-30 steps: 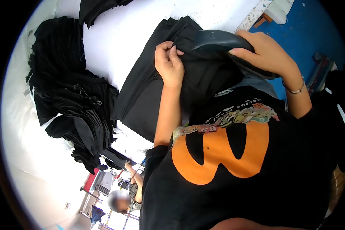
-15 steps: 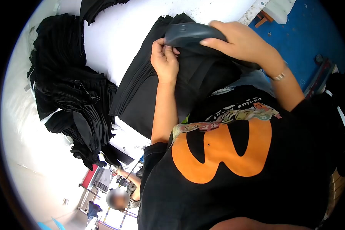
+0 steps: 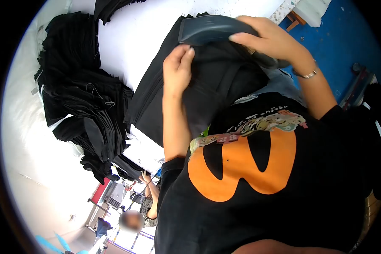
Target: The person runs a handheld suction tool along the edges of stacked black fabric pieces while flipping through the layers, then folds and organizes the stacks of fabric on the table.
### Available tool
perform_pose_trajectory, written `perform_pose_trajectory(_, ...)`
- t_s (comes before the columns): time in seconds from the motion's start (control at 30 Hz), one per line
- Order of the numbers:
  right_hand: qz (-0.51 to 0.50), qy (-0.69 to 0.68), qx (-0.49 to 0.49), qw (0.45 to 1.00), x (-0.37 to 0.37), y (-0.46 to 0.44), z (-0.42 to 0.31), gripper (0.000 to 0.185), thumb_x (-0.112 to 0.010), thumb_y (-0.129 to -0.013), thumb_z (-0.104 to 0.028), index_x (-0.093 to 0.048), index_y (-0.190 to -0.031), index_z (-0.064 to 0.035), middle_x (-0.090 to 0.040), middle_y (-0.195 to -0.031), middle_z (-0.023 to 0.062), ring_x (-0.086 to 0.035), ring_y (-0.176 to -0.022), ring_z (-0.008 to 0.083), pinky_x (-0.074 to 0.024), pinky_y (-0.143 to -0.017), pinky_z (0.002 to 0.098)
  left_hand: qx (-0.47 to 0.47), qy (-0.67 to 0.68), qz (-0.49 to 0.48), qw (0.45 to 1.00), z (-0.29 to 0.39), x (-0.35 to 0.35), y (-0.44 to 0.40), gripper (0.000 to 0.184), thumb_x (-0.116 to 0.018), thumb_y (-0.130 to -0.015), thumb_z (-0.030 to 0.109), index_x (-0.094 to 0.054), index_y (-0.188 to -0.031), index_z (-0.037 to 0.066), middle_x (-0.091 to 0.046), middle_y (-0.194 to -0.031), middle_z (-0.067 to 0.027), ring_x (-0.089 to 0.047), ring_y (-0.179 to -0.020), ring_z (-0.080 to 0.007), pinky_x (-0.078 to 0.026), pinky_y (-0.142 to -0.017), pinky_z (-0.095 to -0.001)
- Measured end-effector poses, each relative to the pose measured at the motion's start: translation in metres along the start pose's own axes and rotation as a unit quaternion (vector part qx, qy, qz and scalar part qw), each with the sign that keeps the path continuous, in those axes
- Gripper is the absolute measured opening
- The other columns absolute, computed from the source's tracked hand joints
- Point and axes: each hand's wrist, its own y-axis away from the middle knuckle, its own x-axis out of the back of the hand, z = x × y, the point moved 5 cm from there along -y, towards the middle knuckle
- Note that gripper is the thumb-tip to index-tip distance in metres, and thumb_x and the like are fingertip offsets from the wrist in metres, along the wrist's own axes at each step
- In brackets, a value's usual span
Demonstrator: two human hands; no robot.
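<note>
Head view: a stack of black cloth (image 3: 150, 108) lies on the white tabletop (image 3: 127, 46), before a person in a black shirt (image 3: 241, 169). The right hand (image 3: 271, 38) is wrapped around a dark curved tool (image 3: 218, 28), positioned over the stack's far end; contact with the cloth I cannot confirm. The left hand (image 3: 176, 70), fingers drawn together, is at the stack, beside the tool's end; whether it grips cloth, I cannot tell. Left of the stack: a heap of black cloth (image 3: 78, 80), loose thread noted. Right of the stack, beyond the tabletop: blue floor (image 3: 347, 38). Well apart from the stack, a second person (image 3: 148, 207) wears a patterned top.
</note>
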Motion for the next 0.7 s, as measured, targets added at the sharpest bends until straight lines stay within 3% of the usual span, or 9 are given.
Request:
perform_pose_trajectory(0.07, 0.057, 0.088, 0.031, 0.994, 0.023, 0.027, 0.009, 0.039, -0.062, -0.099, -0.039, -0.066, -0.106, -0.0008, -0.059, -0.073, 0.0046, -0.052, -0.063, 0.0118, -0.0438, -0.058, 0.0286, 0.083, -0.006, -0.259, 0.962, 0.033, -0.001, 0.032, 0.018, -0.064, -0.098, 0.014, -0.071, -0.097, -0.002, -0.067, -0.07, -0.0036, -0.056, -0.06, -0.0109, -0.046, -0.061, -0.0288)
perform_pose_trajectory(0.1, 0.055, 0.091, 0.03, 0.994, 0.028, 0.036, 0.009, 0.039, -0.062, -0.099, -0.039, -0.066, -0.106, -0.0008, -0.059, -0.073, 0.0046, -0.052, -0.063, 0.0118, -0.0438, -0.058, 0.0286, 0.082, -0.003, -0.26, 0.962, 0.031, -0.003, 0.03, 0.018, -0.064, -0.098, 0.014, -0.071, -0.097, -0.002, -0.067, -0.07, -0.0036, -0.056, -0.06, -0.0109, -0.046, -0.061, -0.0288)
perform_pose_trajectory(0.17, 0.045, 0.119, -0.062, 0.99, 0.033, 0.051, 0.016, 0.04, -0.062, -0.099, -0.039, -0.066, -0.109, 0.0002, -0.063, -0.076, 0.0098, -0.057, -0.065, 0.0181, -0.0461, -0.061, 0.0322, -0.024, -0.158, -0.162, 0.974, 0.033, -0.008, 0.028, 0.02, -0.066, -0.099, 0.015, -0.069, -0.102, -0.005, -0.067, -0.068, -0.0063, -0.06, -0.059, -0.0123, -0.047, -0.058, -0.0267)
perform_pose_trajectory(0.2, 0.043, 0.118, -0.066, 0.99, 0.027, 0.045, 0.019, 0.04, -0.062, -0.099, -0.039, -0.066, -0.109, 0.0002, -0.063, -0.076, 0.0098, -0.057, -0.065, 0.0181, -0.0461, -0.061, 0.0322, -0.084, -0.181, -0.011, 0.98, 0.035, -0.016, 0.017, 0.023, -0.073, -0.094, 0.016, -0.069, -0.104, -0.003, -0.066, -0.076, -0.0077, -0.061, -0.067, -0.016, -0.051, -0.066, -0.0299)
perform_pose_trajectory(0.27, 0.082, 0.22, -0.004, 0.972, 0.011, 0.018, 0.013, 0.042, -0.062, -0.098, -0.039, -0.066, -0.109, 0.0013, -0.065, -0.08, 0.0161, -0.061, -0.07, 0.0263, -0.0486, -0.066, 0.0352, -0.293, -0.291, 0.128, 0.902, 0.035, -0.037, -0.001, 0.017, -0.079, -0.085, 0.013, -0.073, -0.099, 0.005, -0.064, -0.09, -0.0126, -0.062, -0.078, -0.0251, -0.05, -0.07, -0.0332)
perform_pose_trajectory(0.3, 0.096, 0.138, -0.018, 0.986, 0.007, 0.009, 0.01, 0.043, -0.062, -0.098, -0.04, -0.065, -0.108, 0.0024, -0.065, -0.081, 0.0191, -0.061, -0.071, 0.0309, -0.0493, -0.07, 0.0364, -0.309, -0.308, 0.164, 0.885, 0.028, -0.045, -0.004, 0.023, -0.084, -0.078, 0.009, -0.073, -0.097, 0.005, -0.059, -0.098, -0.012, -0.06, -0.087, -0.0251, -0.049, -0.072, -0.0341)
perform_pose_trajectory(0.47, 0.021, 0.129, -0.084, 0.988, 0.021, 0.035, 0.016, 0.042, -0.062, -0.098, -0.039, -0.066, -0.108, 0.0014, -0.064, -0.08, 0.0166, -0.062, -0.07, 0.0246, -0.0484, -0.067, 0.0352, -0.316, -0.184, 0.208, 0.907, 0.014, -0.043, 0.001, 0.02, -0.084, -0.077, 0.001, -0.072, -0.092, 0.005, -0.063, -0.094, -0.0081, -0.061, -0.087, -0.0219, -0.05, -0.076, -0.0318)
perform_pose_trajectory(0.6, 0.073, 0.147, -0.047, 0.985, 0.01, 0.017, 0.02, 0.051, -0.064, -0.095, -0.05, -0.07, -0.104, -0.0003, -0.067, -0.074, 0.0151, -0.067, -0.067, 0.0246, -0.0501, -0.065, 0.0342, -0.367, -0.215, 0.175, 0.888, 0.015, -0.046, -0.004, 0.016, -0.081, -0.08, 0.0, -0.072, -0.092, 0.004, -0.067, -0.091, -0.0069, -0.062, -0.085, -0.0193, -0.05, -0.076, -0.0307)
perform_pose_trajectory(0.7, 0.137, 0.154, 0.046, 0.977, 0.01, 0.001, 0.017, 0.054, -0.064, -0.095, -0.051, -0.069, -0.103, 0.0029, -0.067, -0.075, 0.0161, -0.066, -0.067, 0.0268, -0.0502, -0.066, 0.0338, -0.3, -0.158, 0.149, 0.929, 0.013, -0.044, -0.005, 0.012, -0.07, -0.088, -0.001, -0.073, -0.1, 0.003, -0.065, -0.092, -0.0073, -0.061, -0.084, -0.0187, -0.049, -0.076, -0.0287)
